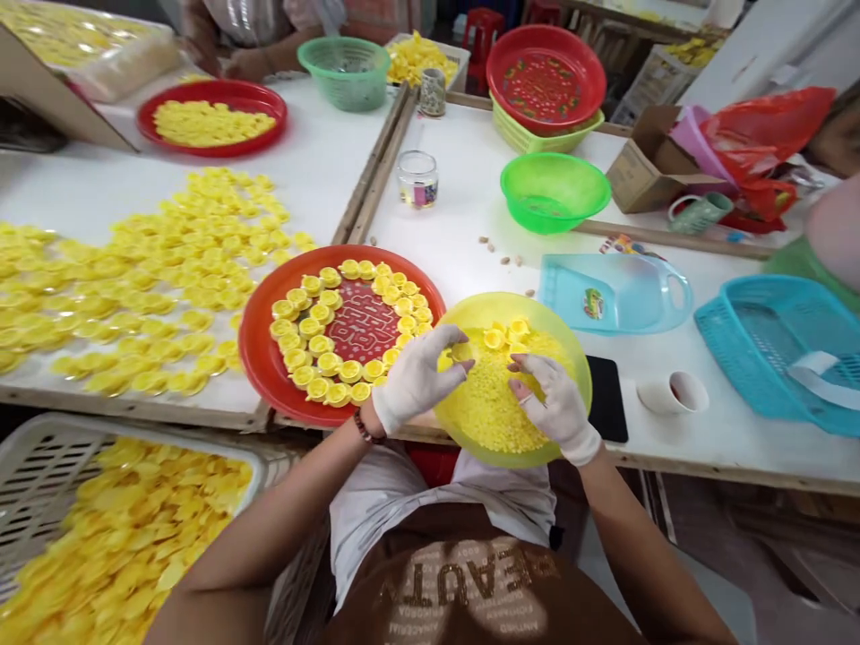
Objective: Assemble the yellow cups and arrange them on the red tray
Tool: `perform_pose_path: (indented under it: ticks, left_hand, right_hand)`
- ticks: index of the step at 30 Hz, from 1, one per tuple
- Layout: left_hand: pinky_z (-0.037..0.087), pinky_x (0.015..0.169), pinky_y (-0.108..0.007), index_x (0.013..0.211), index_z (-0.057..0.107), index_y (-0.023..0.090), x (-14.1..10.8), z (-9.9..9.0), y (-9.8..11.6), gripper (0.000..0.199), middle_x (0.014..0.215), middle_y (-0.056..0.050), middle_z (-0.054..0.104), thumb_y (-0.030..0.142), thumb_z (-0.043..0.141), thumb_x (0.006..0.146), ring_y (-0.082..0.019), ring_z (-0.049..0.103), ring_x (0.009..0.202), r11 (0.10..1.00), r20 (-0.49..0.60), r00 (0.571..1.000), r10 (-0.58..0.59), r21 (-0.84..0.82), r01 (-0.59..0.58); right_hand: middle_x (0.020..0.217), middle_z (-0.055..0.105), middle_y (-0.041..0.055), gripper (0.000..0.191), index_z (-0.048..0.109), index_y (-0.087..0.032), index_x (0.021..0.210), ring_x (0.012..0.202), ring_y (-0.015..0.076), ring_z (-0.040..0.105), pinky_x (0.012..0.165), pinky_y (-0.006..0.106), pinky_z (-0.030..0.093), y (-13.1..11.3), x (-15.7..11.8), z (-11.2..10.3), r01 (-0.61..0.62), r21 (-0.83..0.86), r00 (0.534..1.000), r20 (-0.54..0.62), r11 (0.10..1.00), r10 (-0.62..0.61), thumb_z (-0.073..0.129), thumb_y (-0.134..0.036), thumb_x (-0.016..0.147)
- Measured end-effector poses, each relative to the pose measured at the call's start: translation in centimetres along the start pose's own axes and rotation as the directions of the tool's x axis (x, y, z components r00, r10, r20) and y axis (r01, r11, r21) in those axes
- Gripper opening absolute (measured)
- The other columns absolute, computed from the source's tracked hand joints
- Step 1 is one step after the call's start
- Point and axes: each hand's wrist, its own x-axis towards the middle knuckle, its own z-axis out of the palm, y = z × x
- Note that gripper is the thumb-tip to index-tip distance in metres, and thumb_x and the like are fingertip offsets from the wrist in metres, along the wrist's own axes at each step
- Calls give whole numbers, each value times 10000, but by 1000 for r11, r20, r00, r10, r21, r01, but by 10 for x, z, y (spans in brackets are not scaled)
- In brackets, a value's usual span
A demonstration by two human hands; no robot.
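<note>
My left hand (425, 374), in a white glove with bare fingertips, is over the left rim of a yellow bowl (579, 358). Its thumb and fingers curve around a small yellow piece (460, 351). Gloved the same way, my right hand (556, 401) hovers over the bowl's right side, fingers apart, holding nothing visible. Small yellow granules (501, 403) fill the bowl, and a few yellow cup-shaped pieces (507, 334) lie on them near the far side. Left of the bowl, a red tray (256, 358) carries yellow cups arranged in rings around its patterned middle.
Many yellow pieces (167, 269) cover the table's left part. Below left stands a white basket (252, 466) of yellow parts. A blue scoop (624, 296), white cup (675, 394), black phone (606, 403) and blue basket (759, 331) are rightward. A person's hands (245, 64) are across the table.
</note>
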Motion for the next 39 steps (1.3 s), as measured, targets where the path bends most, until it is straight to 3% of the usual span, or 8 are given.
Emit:
perform_pose_path:
  ticks: [6,13,17,21,24,32,36,39]
  left_hand:
    - [444,1001,-529,1016,659,197,39,-84,-81,231,1204,-128,628,294,725,817,-339,570,1123,804,-199,968,-152,546,238]
    - [314,1061,-596,1086,676,158,54,-107,-142,266,1284,-172,564,267,640,846,-392,469,1217,586,-141,931,-336,743,324]
    - [348,1040,-565,1147,680,122,47,-102,-133,301,1288,-194,571,254,562,903,-385,486,1213,477,-190,921,-341,809,344]
    - [452,939,-445,1104,735,171,45,-79,-110,312,1195,-141,655,261,492,931,-316,595,1103,618,-12,947,-322,755,220]
    - [496,838,-368,1009,769,193,45,-58,-102,273,1113,-116,711,243,535,880,-275,662,996,714,157,888,-433,661,231]
    - [526,785,-337,946,787,180,41,-46,-118,260,1034,-129,756,213,559,826,-277,701,943,712,145,852,-503,629,313]
    - [525,800,-341,851,762,159,39,-52,-91,203,923,-113,752,215,567,839,-253,692,879,796,67,916,-396,522,306]
    - [522,844,-309,894,752,163,41,-37,-48,179,929,-77,747,240,590,888,-208,684,890,952,105,983,-154,281,119]
  right_hand:
    - [1203,731,124,343,619,-234,1297,1182,319,662,1029,539,523,3,0,12,62,-50,998,-24,997,-63,611,-331,968]
    - [1164,736,118,352,584,-222,1327,1141,288,682,1005,508,557,6,-2,18,64,-39,998,-17,997,-65,605,-306,985]
    - [1144,742,106,368,580,-232,1342,1120,278,692,986,495,570,9,-3,18,74,-30,997,-35,997,-75,616,-307,984]
    - [1148,739,103,353,588,-236,1336,1114,275,694,988,502,569,9,-3,18,66,-34,997,-25,997,-67,605,-304,991]
    - [1136,741,105,332,600,-237,1320,1094,277,701,978,506,573,8,-4,18,67,-39,997,-24,997,-68,596,-305,995]
    - [1117,751,100,338,598,-232,1319,1074,272,707,961,488,582,9,-3,18,78,-46,996,-37,996,-80,605,-284,986]
    - [1062,758,86,274,617,-231,1258,1029,253,721,932,454,594,5,0,16,114,-32,993,-36,993,-115,599,-252,985]
    - [1030,760,82,225,634,-229,1205,971,238,729,876,419,606,3,0,14,151,-20,988,-28,988,-152,605,-227,982]
